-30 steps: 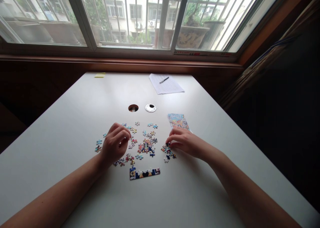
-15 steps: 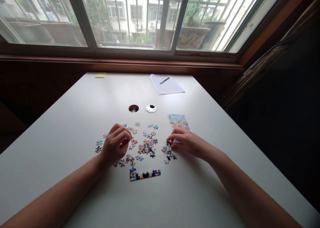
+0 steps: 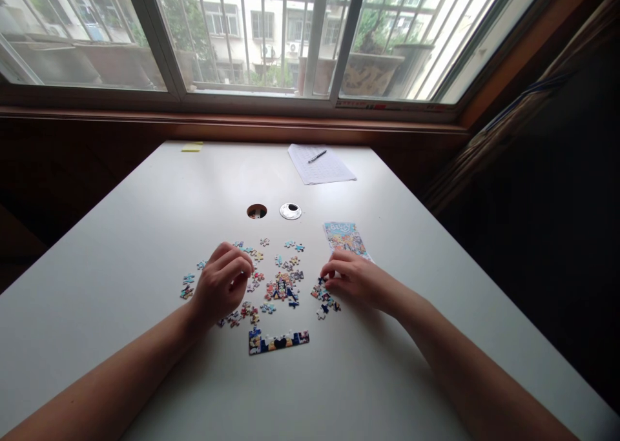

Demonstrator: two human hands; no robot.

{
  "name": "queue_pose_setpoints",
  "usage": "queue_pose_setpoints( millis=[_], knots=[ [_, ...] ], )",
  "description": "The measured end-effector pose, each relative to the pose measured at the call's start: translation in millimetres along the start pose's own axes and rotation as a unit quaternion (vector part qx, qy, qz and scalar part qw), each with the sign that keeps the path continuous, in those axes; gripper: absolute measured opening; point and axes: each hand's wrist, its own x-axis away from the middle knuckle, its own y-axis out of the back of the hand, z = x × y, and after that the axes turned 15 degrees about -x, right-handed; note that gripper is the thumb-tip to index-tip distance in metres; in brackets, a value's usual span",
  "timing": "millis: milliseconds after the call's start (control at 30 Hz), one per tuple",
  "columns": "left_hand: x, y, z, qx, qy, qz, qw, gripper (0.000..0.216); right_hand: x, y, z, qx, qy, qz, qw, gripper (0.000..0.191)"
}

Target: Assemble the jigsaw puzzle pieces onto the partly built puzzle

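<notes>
My left hand hovers over the left-hand loose jigsaw pieces, its fingers curled in. Whether anything is held in them is hidden. At the right-hand cluster of jigsaw pieces, my right hand has thumb and fingertips closed around a small dark jigsaw piece at the cluster's upper edge. Between the hands lies a small joined patch of puzzle with loose pieces around it. Nearer to me is a joined strip of puzzle border, with its left end built up higher.
A colourful picture card lies just beyond my right hand. Farther back are a round hole in the white table, a silver cover, paper sheets with a pen, and yellow sticky notes.
The view has shifted slightly. Both hands keep nearly the same poses and places, and the puzzle parts look unchanged.
</notes>
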Motion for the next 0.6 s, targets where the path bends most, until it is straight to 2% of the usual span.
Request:
queue_pose_setpoints(
  millis=[133,600],
  knots=[
    [0,0,0,0.002,-0.003,0.008,1.000,0.026,-3,-9,6,0.026,-0.034,-0.015,0.999,0.007],
    [1,2,0,0.001,-0.013,0.025,1.000,0.026,-10,-33,18,0.051,-0.044,-0.080,0.995,0.007]
  ],
)
